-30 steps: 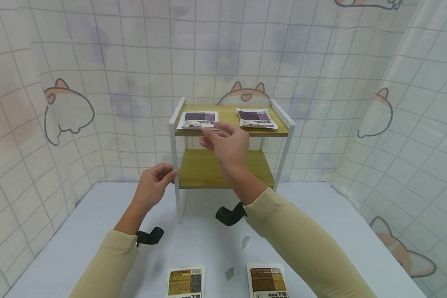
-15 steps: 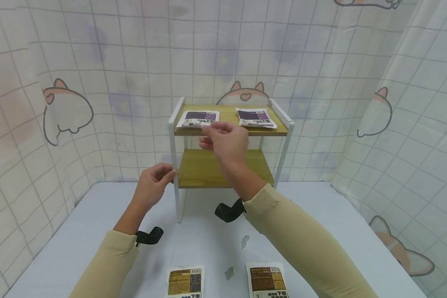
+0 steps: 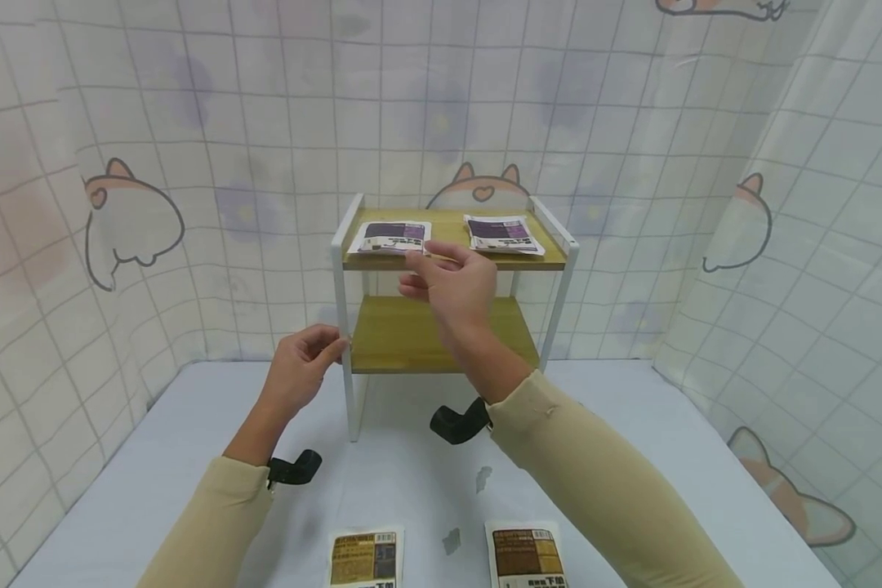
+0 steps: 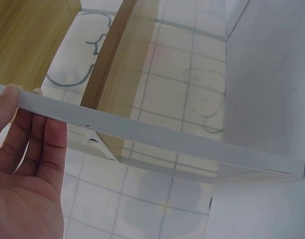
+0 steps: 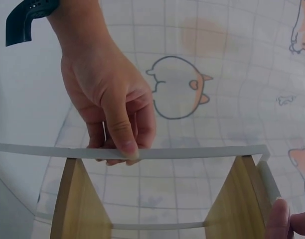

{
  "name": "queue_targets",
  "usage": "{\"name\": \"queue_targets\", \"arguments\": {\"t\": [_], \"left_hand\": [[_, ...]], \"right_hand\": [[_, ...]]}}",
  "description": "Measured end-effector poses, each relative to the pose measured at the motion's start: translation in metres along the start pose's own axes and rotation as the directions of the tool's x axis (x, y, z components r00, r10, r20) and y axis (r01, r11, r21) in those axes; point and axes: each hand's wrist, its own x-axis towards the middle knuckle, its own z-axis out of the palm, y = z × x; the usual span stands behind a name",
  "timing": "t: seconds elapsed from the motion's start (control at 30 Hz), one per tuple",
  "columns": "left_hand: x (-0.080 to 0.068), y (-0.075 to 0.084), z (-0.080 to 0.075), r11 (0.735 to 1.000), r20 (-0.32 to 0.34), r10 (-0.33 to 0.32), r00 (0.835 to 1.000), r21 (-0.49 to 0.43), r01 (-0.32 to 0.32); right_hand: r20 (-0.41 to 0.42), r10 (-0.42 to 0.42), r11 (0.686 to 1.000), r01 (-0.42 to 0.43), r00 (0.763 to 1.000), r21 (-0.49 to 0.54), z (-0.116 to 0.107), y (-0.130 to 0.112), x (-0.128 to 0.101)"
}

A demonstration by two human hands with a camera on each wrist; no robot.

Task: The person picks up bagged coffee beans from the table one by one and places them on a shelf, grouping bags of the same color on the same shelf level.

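Left purple-and-white packet point(image 3: 389, 235) lay on upper shelf point(image 3: 447, 222); right hand point(image 3: 456, 290) pinched its near right corner. Matching packet point(image 3: 505, 233) lay to the right. Left hand point(image 3: 297, 367) gripped near left post point(image 3: 349, 396). Nearer, two brown packets point(image 3: 527, 555) lay on bench point(image 3: 213, 388).

A person reaches forward with 2 arms — the left arm point(image 3: 209, 514) lower, the right arm point(image 3: 603, 482) angled inward and higher. The left hand point(image 3: 305, 363) pinches between thumb and bent fingers, its palm turned to the left wrist view; the right hand point(image 3: 459, 290) is raised, thumb and index fingertip near each other.
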Motion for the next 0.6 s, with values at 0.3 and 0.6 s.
{"name": "queue_targets", "arguments": {"t": [0.3,0.6], "left_hand": [[0.001,-0.002,0.001,1.0,-0.001,0.004,1.0,-0.016,-0.004],[0.002,-0.003,0.001,1.0,-0.009,0.003,1.0,-0.01,-0.003]], "right_hand": [[0.026,-0.029,0.999,0.028,0.999,0.034,-0.011,0.005,-0.005],[0.058,-0.041,0.999,0.042,0.997,-0.016,-0.027,0.013,-0.02]]}}
